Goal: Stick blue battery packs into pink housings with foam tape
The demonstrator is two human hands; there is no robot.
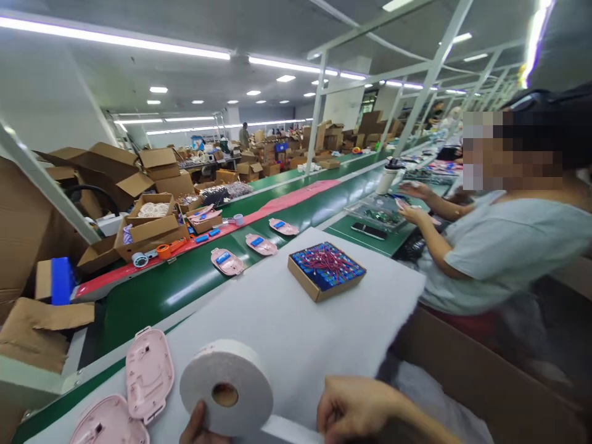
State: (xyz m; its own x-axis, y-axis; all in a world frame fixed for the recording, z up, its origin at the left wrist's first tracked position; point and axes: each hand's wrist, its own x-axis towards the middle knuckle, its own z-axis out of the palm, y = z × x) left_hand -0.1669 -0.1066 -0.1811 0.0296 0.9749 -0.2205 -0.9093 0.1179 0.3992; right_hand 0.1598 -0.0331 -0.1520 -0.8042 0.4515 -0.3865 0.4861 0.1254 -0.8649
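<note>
A large roll of white tape (250, 382) stands tilted over the white work surface, at the lower middle of the head view. My left hand (202, 425) grips its lower edge, the thumb against the roll's face; the other fingers are mostly hidden. A strip of tape (289, 430) runs from the roll toward my right hand (358, 407), whose fingers are closed around its end. To the left lie two pink plastic shells (148, 373), inner sides up, one cut off by the frame edge. Beyond the roll sits a shallow cardboard box (319, 280) packed with blue batteries and red wires.
A green conveyor belt (185, 290) runs along the far side, carrying three pink shells (261, 245) with blue batteries. Past it are cardboard boxes (152, 228) and an orange tape dispenser (170, 248). At right, a co-worker (499, 246) handles parts near a dark phone (369, 231).
</note>
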